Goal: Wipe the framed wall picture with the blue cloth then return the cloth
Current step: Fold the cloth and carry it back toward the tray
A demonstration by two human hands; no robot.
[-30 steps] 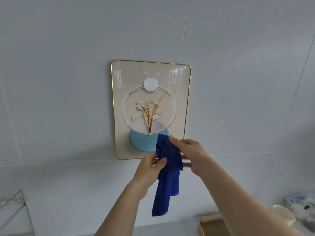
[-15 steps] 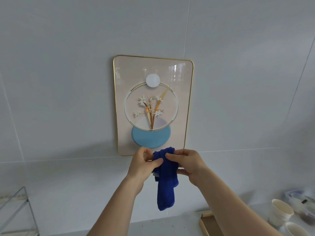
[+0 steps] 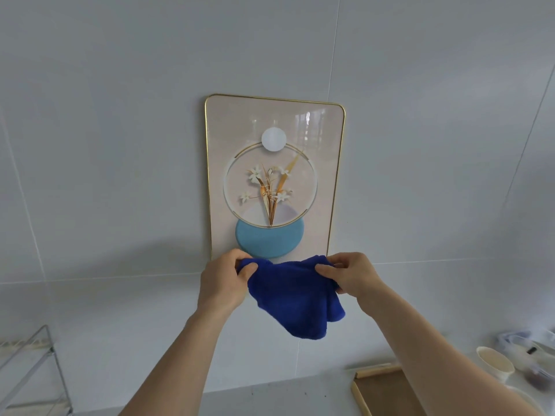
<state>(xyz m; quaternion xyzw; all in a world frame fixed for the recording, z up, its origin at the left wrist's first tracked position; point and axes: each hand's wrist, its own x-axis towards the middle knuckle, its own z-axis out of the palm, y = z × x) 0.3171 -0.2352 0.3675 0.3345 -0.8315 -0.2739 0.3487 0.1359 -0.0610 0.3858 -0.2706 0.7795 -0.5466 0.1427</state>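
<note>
Spread wider now, hands (image 3: 223,280) stretch blue cloth (image 3: 292,298) before grey-tiled wall (image 3: 105,145).

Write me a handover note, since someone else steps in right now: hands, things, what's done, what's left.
Left hand: pinching the blue cloth's left top edge.
Right hand: pinching its right top edge.
The cloth hangs spread between them, just below and in front of the gold-framed flower picture on the tiled wall; whether it touches the frame is unclear.
Done: cloth in hand.
Left: wipe the picture, if not already wiped, then return the cloth.
</note>
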